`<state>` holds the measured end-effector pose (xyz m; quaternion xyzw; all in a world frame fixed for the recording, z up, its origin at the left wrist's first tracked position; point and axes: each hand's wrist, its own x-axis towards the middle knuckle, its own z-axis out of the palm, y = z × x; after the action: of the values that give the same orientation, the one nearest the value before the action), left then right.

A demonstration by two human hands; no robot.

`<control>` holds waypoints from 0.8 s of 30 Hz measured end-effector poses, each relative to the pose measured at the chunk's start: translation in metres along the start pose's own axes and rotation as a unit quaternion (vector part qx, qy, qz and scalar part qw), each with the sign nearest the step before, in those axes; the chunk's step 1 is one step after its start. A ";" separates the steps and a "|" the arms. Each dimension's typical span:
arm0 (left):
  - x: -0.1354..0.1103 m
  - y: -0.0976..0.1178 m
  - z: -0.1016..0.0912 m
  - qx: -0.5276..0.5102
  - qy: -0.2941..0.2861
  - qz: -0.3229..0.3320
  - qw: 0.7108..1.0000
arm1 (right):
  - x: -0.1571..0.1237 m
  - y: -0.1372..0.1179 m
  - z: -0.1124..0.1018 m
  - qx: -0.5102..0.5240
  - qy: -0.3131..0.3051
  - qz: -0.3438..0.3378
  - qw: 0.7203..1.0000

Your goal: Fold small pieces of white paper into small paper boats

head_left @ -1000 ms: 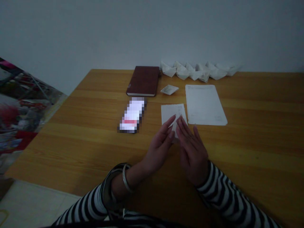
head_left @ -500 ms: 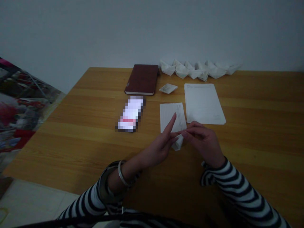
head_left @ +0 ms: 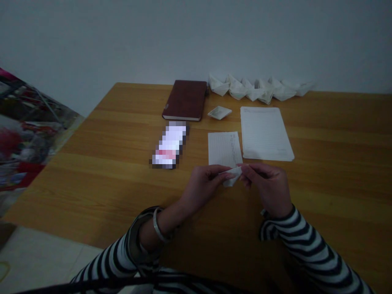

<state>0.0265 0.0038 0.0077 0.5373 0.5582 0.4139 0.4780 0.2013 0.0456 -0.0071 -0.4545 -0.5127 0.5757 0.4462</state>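
A small folded white paper [head_left: 231,177] is pinched between the left hand [head_left: 206,183] and the right hand [head_left: 266,188], their fingertips together on it, over a honey-brown wooden table [head_left: 337,183]. Just behind it lies one narrow lined white sheet [head_left: 224,149], beside one larger lined white sheet [head_left: 266,134]. Farther off are one white paper boat [head_left: 219,112], about six white paper boats in a row [head_left: 260,90], and one dark brown notebook [head_left: 185,100].

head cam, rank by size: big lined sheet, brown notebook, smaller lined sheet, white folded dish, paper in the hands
1. Large lined sheet
2. Brown notebook
3. Smaller lined sheet
4. White folded dish and held folded paper: too alike to rank
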 end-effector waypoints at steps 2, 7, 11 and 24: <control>0.000 0.001 0.000 0.010 0.005 0.000 1.000 | 0.000 -0.001 0.001 -0.003 0.008 -0.002 1.000; 0.000 0.001 -0.001 0.007 -0.004 0.010 1.000 | -0.002 -0.001 0.003 0.006 0.017 -0.008 1.000; 0.000 -0.001 -0.001 0.004 -0.005 0.020 1.000 | -0.004 0.001 0.005 0.003 0.025 -0.004 1.000; 0.002 0.000 -0.004 -0.002 -0.021 0.006 1.000 | -0.003 -0.001 0.004 0.027 -0.016 0.007 0.999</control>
<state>0.0230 0.0057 0.0082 0.5479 0.5438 0.4064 0.4888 0.1984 0.0416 -0.0061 -0.4370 -0.5007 0.5995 0.4461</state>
